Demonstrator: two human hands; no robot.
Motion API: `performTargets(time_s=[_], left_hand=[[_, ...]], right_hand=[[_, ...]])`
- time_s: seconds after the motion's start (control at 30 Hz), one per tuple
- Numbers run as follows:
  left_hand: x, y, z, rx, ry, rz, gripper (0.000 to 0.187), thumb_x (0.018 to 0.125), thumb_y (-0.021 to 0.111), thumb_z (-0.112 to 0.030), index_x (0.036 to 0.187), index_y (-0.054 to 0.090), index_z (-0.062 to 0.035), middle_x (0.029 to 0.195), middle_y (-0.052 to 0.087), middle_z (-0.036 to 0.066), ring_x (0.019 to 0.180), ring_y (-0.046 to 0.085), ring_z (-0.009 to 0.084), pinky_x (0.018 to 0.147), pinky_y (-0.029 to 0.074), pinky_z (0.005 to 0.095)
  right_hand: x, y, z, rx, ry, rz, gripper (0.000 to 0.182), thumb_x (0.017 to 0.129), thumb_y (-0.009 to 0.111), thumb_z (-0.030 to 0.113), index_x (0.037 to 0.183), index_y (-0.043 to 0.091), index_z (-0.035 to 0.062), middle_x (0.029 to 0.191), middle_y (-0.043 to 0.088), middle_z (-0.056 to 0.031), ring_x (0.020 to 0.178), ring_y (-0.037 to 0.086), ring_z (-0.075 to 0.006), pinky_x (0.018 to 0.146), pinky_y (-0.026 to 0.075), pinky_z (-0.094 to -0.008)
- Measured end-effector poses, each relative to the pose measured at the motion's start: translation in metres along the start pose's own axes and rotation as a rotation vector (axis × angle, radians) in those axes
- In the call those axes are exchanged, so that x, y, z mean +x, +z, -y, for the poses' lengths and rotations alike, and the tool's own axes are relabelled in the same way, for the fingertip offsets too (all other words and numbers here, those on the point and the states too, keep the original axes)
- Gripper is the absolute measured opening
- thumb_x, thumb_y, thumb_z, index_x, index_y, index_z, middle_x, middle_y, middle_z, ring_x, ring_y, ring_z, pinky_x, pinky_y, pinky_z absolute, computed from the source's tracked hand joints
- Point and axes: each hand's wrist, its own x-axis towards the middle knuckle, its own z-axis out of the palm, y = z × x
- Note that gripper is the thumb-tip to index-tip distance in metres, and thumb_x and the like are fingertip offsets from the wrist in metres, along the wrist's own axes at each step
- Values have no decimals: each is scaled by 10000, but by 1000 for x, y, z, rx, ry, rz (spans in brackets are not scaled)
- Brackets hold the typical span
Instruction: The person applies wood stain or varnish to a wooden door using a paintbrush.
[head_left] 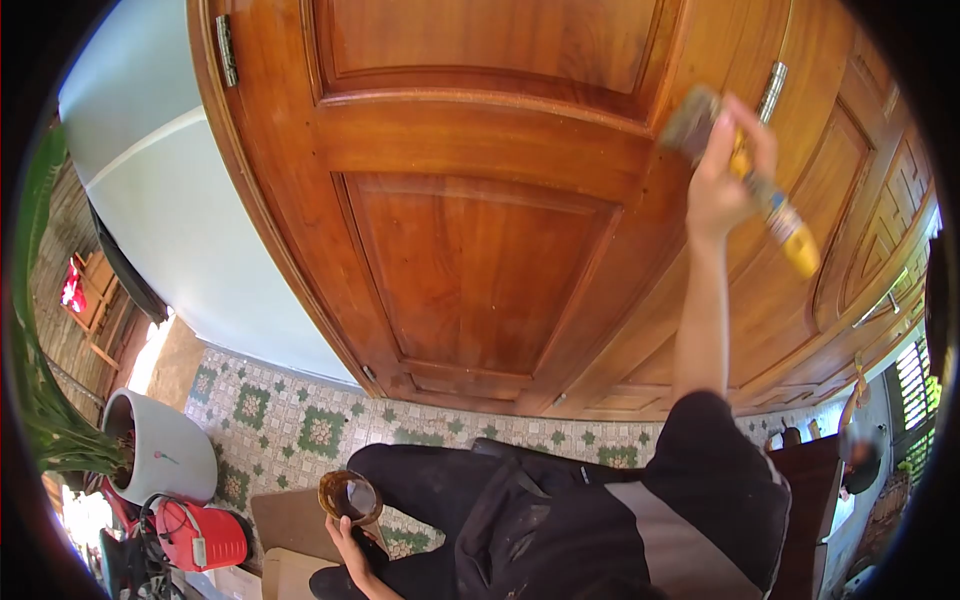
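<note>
My right hand (728, 180) is raised and closed around a paintbrush (797, 240) with a yellow handle. Its wide bristles (690, 120) lie against the upright frame of a glossy brown wooden door (470, 270), left of a metal hinge (772, 92). Low down by my knee, my left hand (352, 550) grips a small brown-rimmed cup (350, 496) with liquid inside. Fingers wrap the cup's lower side; its opening faces up toward me. The brush and right fingers are slightly blurred.
A white planter (165, 450) with a spiky green plant stands at left, beside a red container (203, 537). Cardboard (290, 575) lies on the patterned tile floor (320, 425). More door panels (800, 240) continue rightward. Another person (860, 450) is at far right.
</note>
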Motion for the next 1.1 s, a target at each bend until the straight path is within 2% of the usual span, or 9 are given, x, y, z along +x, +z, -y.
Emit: performTargets(time_s=[0.2, 0.43, 0.57, 0.63, 0.73, 0.9, 0.93, 0.97, 1.1], left_hand=[[0, 0, 4, 15, 37, 24, 662, 972, 634, -445, 1469, 391, -80, 985, 608, 119, 566, 555, 171, 520, 480, 289], [3, 0, 9, -11, 32, 2, 596, 991, 603, -422, 1435, 403, -78, 931, 589, 115, 529, 550, 173, 489, 478, 287], [3, -1, 8, 6, 45, -6, 545, 1001, 581, -423, 1387, 427, -69, 886, 573, 106, 513, 548, 175, 471, 485, 291], [1, -1, 6, 9, 42, -1, 554, 998, 586, -422, 1395, 421, -72, 879, 574, 105, 511, 549, 178, 469, 488, 295], [1, -1, 6, -13, 31, -14, 572, 992, 597, -420, 1411, 411, -78, 879, 579, 107, 507, 550, 184, 465, 491, 301], [7, -7, 19, -40, -6, -18, 589, 984, 610, -420, 1424, 407, -85, 933, 596, 134, 510, 557, 191, 464, 487, 303], [6, -2, 15, -45, -6, -18, 589, 984, 610, -420, 1424, 407, -85, 933, 596, 134, 510, 557, 191, 464, 487, 303], [1, -2, 9, -27, 6, -22, 593, 983, 612, -425, 1422, 411, -82, 941, 596, 135, 511, 556, 191, 465, 484, 301], [14, -15, 28, 37, 87, -3, 609, 977, 621, -438, 1419, 417, -73, 963, 593, 134, 508, 548, 187, 470, 478, 293]], right_hand=[[45, 5, -13, 101, 155, -155, 103, 981, 635, 26, 1064, 654, -31, 1067, 719, -118, 889, 678, -154, 823, 562, -271], [-104, -46, 20, -37, 396, -185, 144, 978, 583, -23, 1120, 606, -31, 1114, 664, -163, 1053, 650, -235, 933, 547, -368], [-147, -63, 28, -174, 273, -150, 125, 964, 587, -36, 1085, 622, -31, 1080, 663, -169, 1027, 661, -270, 921, 550, -375], [-121, -59, 31, -281, 248, -39, 108, 952, 585, -51, 1042, 643, -35, 1067, 664, -176, 1020, 665, -292, 915, 550, -378], [-61, -43, 15, -171, 155, -7, 112, 933, 618, -59, 1031, 671, -43, 1066, 672, -174, 1004, 678, -284, 904, 554, -369], [72, -4, -20, -239, -280, 60, 115, 891, 692, -10, 980, 741, 45, 960, 733, -82, 907, 706, -211, 814, 559, -311], [94, 2, -28, -248, -300, 35, 110, 900, 688, 15, 974, 750, 68, 940, 733, -67, 875, 704, -190, 784, 556, -296], [108, 4, -17, -325, -197, 59, 118, 911, 676, 31, 979, 757, 84, 954, 733, -59, 856, 703, -176, 762, 557, -288], [106, -12, -20, -381, -153, 137, 122, 919, 667, 38, 991, 755, 83, 985, 724, -71, 876, 704, -185, 793, 557, -298]])
